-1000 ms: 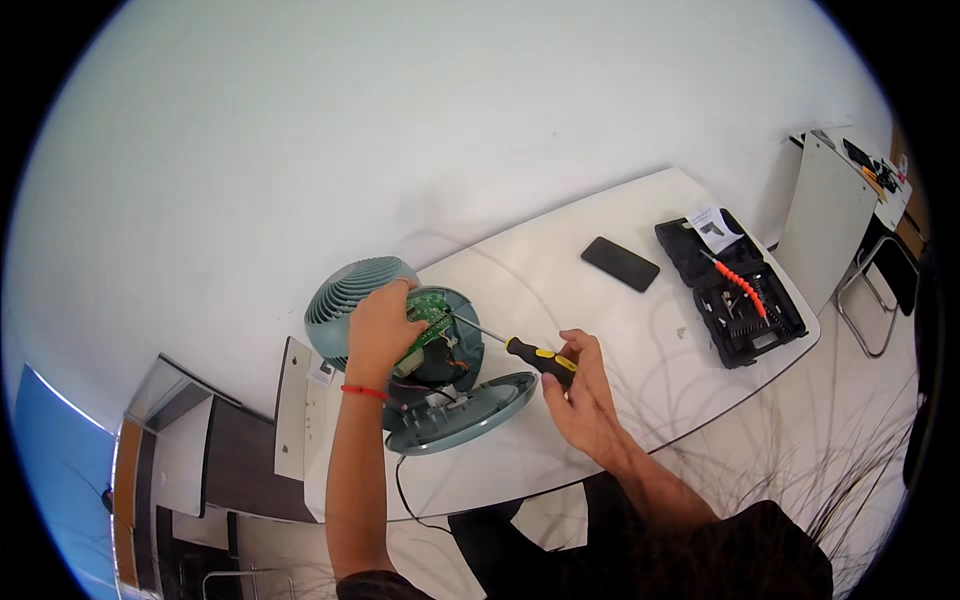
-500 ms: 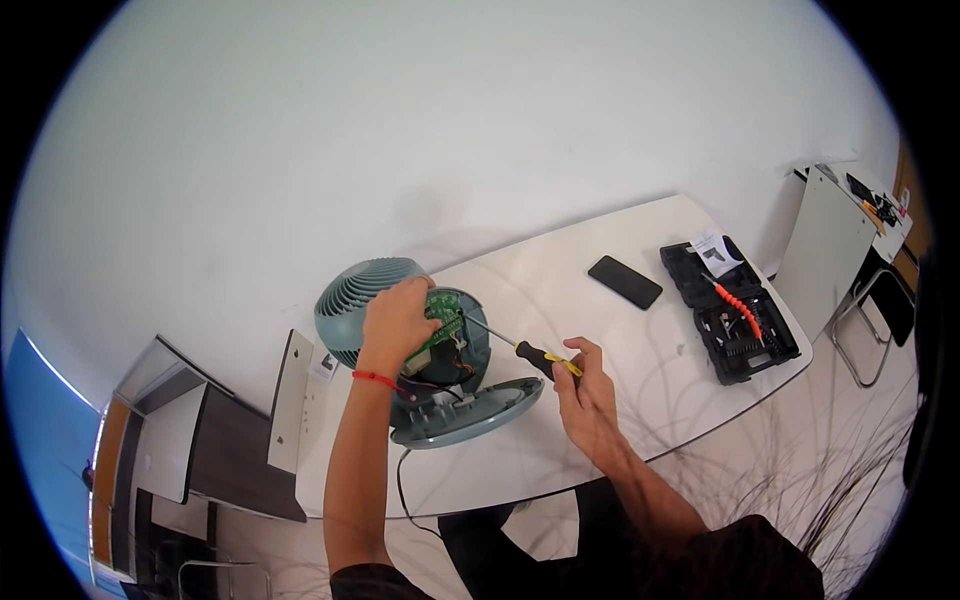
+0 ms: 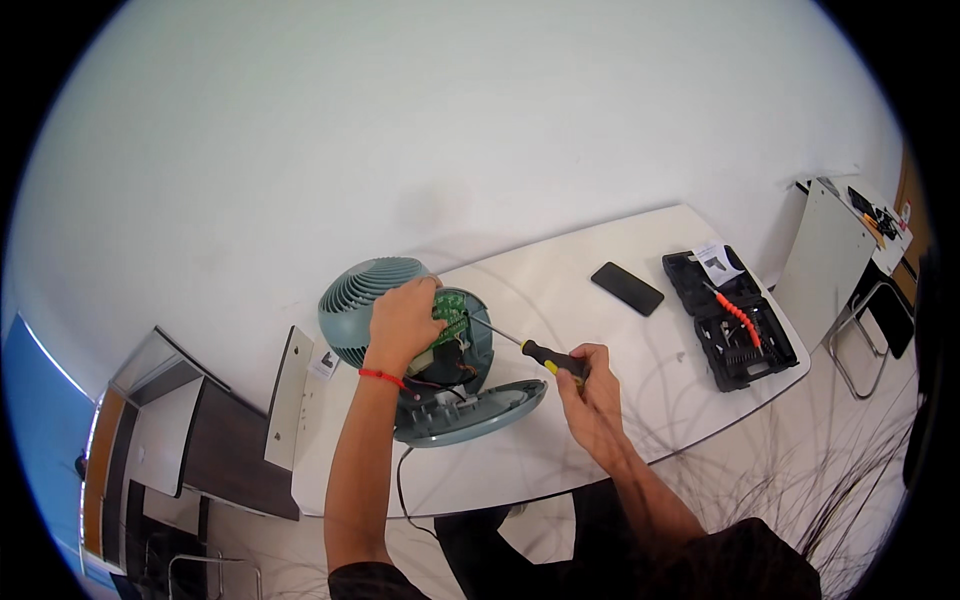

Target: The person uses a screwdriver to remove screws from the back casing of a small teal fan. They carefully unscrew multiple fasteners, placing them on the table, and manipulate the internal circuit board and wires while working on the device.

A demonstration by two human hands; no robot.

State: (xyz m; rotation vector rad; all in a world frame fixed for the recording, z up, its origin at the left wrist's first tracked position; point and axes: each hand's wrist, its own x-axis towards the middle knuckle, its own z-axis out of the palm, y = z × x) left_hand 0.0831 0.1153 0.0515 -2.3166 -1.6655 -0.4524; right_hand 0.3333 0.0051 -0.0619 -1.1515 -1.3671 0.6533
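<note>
A green-grey fan (image 3: 343,318) lies on the table with its slatted round head at the left and its base opened. Inside the base are a green circuit board (image 3: 452,308) and several thin wires. My left hand (image 3: 402,318) grips the fan's housing beside the board, thumb bent toward the board. The loose oval base cover (image 3: 478,418) rests below the opening. In my right hand (image 3: 594,398) is a black and yellow screwdriver (image 3: 548,357), fingers wrapped round its handle. Its shaft slants up-left, and the tip meets the right edge of the board area; exact contact is too small to tell.
On the white table (image 3: 560,250) lie a black phone (image 3: 627,289) and, farther right, an open black tool case (image 3: 735,345) with an orange-red flexible shaft (image 3: 738,316) and a paper. A dark power cord (image 3: 402,492) hangs over the near edge. A wall stands behind.
The handle in my right hand has turned, showing less yellow, and the fingers are more curled round it. My left hand keeps its grip on the fan. The whole view has shifted slightly.
</note>
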